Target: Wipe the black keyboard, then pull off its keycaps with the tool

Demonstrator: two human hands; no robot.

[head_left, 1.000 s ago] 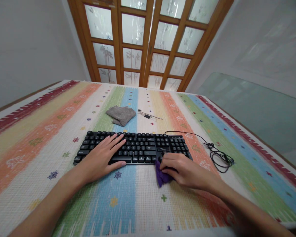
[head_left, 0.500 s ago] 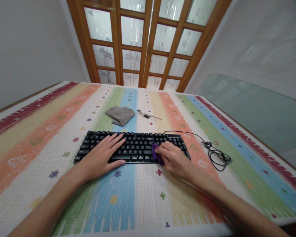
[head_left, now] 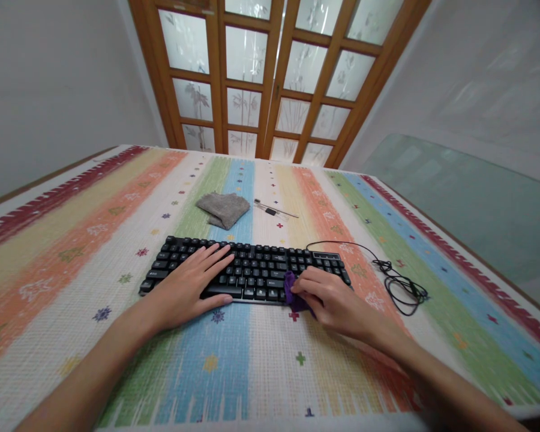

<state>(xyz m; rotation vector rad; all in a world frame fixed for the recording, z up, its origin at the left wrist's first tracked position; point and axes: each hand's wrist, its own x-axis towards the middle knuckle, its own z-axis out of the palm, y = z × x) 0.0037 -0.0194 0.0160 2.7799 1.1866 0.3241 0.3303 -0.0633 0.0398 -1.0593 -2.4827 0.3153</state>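
Observation:
A black computer keyboard (head_left: pixel 256 279) lies across the middle of the table, its right end slightly nearer to me. My left hand (head_left: pixel 191 285) rests flat on its left half, fingers spread over the keys and thumb along the front edge. A small purple cloth (head_left: pixel 292 294) is pinched in my right hand (head_left: pixel 326 297), at the front of the keyboard right of centre. Part of the cloth touches the keys and part hangs over the front edge. My right hand covers some of the keys there.
Behind the keyboard lies a folded grey cloth (head_left: pixel 224 209). Beside it is a thin brush-like tool (head_left: pixel 274 210) with a small dark piece. The black cable (head_left: pixel 405 288) is coiled to the right. A striped tablecloth (head_left: pixel 274 372) covers the table; wooden glazed doors (head_left: pixel 270 72) stand beyond.
My right hand and the purple cloth have moved a little right and towards me. The keyboard has turned slightly, while my left hand stays on it. The view has shifted slightly.

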